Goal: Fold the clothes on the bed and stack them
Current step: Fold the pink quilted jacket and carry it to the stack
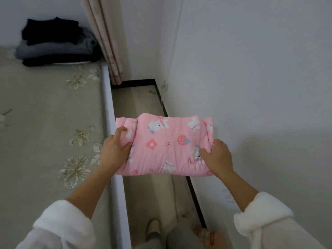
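Head view. A folded pink garment (167, 146), printed with rabbits, flowers and a strawberry, was held in the air above the strip of floor (140, 105) between the bed (45, 123) on the left and the white wall (251, 69) on the right. The left hand (113, 151) grasped its left edge with curled fingers; the right hand (217, 157) grasped its near right corner, thumb on top. Both forearms emerged from white fleecy sleeves (262, 212). At the far left, on the bed's flower-patterned cover, lay a stack of folded dark and grey clothes (57, 44), just beside a pale curtain (106, 38).
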`<state>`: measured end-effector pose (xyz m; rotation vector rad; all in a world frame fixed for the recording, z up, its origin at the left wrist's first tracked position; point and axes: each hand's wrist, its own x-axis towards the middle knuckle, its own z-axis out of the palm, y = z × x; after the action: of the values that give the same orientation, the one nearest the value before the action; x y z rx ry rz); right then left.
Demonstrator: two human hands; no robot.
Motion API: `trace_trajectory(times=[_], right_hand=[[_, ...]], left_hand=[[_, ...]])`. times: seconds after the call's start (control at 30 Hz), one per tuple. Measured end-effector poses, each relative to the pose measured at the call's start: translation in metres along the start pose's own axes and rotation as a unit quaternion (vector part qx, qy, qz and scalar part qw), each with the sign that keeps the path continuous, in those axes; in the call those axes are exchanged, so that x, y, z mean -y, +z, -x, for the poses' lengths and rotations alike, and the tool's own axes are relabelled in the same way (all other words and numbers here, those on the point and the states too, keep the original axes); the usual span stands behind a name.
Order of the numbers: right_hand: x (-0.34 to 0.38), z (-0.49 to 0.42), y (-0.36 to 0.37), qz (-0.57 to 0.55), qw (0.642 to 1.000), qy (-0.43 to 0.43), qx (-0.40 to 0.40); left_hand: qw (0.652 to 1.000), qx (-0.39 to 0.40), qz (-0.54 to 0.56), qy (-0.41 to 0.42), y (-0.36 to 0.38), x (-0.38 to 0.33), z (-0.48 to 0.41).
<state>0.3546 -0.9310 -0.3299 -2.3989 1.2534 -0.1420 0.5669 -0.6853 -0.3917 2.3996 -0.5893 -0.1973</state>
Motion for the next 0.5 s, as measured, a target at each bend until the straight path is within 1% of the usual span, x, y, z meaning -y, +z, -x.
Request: trace_trajectory(times=[0.17,0.27,0.4,0.5], right_hand=[[0.046,-0.079,0.015,-0.019,0.997,-0.063,0.027],[0.069,-0.130,0.026,-0.017,0.992,-0.120,0.029],[0.098,-0.211,0.040,0.049,0.977,-0.206,0.036],[0.124,-0.278,0.050,0.068,0.969,-0.234,0.039]], left_hand=[[0.997,-0.049,0.010,-0.053,-0.009,0.007,-0.058],[0.995,-0.062,0.006,-0.079,-0.015,0.007,-0.097],[0.993,-0.066,0.027,-0.097,-0.016,0.000,-0.163],[0.990,-0.069,0.039,-0.114,-0.016,-0.008,-0.223]])
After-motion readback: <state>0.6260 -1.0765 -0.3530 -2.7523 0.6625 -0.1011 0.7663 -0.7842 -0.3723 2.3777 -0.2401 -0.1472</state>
